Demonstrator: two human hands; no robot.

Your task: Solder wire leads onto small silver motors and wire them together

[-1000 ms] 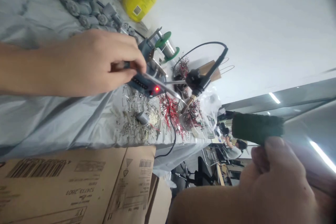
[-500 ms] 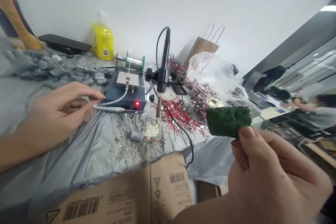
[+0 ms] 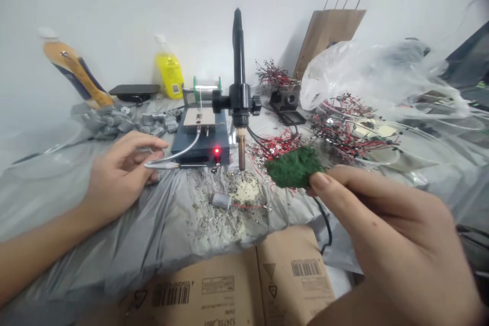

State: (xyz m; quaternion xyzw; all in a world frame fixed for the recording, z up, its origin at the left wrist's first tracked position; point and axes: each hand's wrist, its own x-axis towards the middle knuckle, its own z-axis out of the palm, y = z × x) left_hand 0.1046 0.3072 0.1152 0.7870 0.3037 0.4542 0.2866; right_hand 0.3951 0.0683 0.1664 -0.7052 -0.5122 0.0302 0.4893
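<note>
The **right hand** (image 3: 382,229) pinches a green pad (image 3: 294,167) at its right edge. The fingertips press on the pad, and the thumb is not clearly visible. The pad is held in the air, just right of the iron's tip and in front of the red-wired clusters (image 3: 349,130), touching neither.

The **left hand** (image 3: 122,175) rests on the grey sheet (image 3: 137,249) with its fingers loosely curled and apart, not pinching. A slim metal-tipped tool (image 3: 162,165) lies just beside the fingertips. Its pale cable runs to the station (image 3: 200,147), whose red lamp is lit. Contact between the fingers and the tool cannot be confirmed.

The iron (image 3: 239,112) stands upright in its clamp, with its tip pointing down over a pale residue patch (image 3: 244,188). Metal scraps (image 3: 214,221) surround that patch, and one grey cylinder (image 3: 221,200) lies on them. Further grey cylinders (image 3: 122,122) are heaped at the far left, while the clusters lie at the right, below a plastic bag (image 3: 367,74). These two lots are the visible stock. Whether the parts in either lot are finished cannot be determined from this view. A carton (image 3: 229,285) lies open at the near edge.
</note>
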